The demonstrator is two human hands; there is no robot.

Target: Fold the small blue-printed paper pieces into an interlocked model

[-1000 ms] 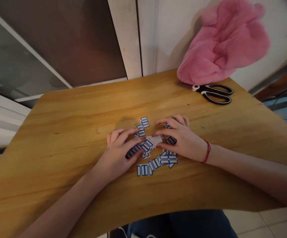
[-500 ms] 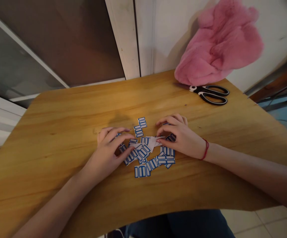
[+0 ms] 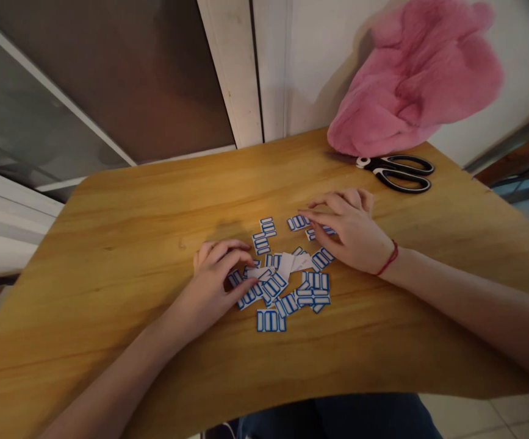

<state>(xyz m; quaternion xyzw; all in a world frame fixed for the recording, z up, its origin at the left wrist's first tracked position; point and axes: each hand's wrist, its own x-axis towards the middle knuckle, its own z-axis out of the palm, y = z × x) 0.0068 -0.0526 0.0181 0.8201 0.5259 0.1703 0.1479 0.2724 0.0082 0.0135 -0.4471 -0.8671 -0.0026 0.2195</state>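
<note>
Small cut pieces of blue-bordered label paper (image 3: 274,285) lie in a loose, overlapping pile on the wooden table. My left hand (image 3: 221,274) rests at the pile's left side, thumb and forefinger closed on a white-backed label piece (image 3: 260,274). Farther back on the right, my right hand (image 3: 349,228) is over more pieces, its fingers apart. Its forefinger reaches a label strip (image 3: 298,222), and others lie partly covered under the hand. White reverse sides show on a few pieces, such as the slip (image 3: 301,263) in the middle.
Black-handled scissors (image 3: 401,172) lie at the back right of the table (image 3: 154,207). Beside them, a pink fluffy bundle (image 3: 410,85) leans against the white wall. A dark-panelled door or window frame stands behind the table.
My right hand has moved back and right, away from the white slips, uncovering label pieces. My left finger and thumb have closed on a white-backed piece. The view has shifted slightly.
</note>
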